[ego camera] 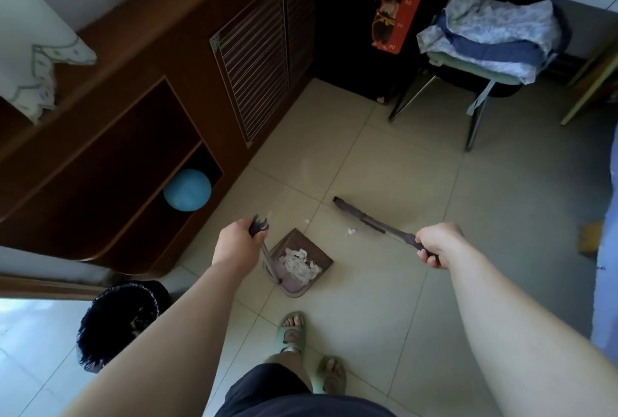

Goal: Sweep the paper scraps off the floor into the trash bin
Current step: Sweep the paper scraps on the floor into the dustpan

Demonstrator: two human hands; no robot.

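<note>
- The trash bin (110, 326) is partly covered by an arm (174, 333); its contents cannot be made out;
- the broom (374, 225) head is blurred;
- blue fabric (609, 282) is cut by the right edge.

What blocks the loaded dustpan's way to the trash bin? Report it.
Nothing visible: bare floor lies between the dustpan and the trash bin, though the left forearm hides part of that stretch.

Dim, soft indoor view; daylight glares on the floor (30, 319) at lower left; wide-angle bending at edges.
</note>
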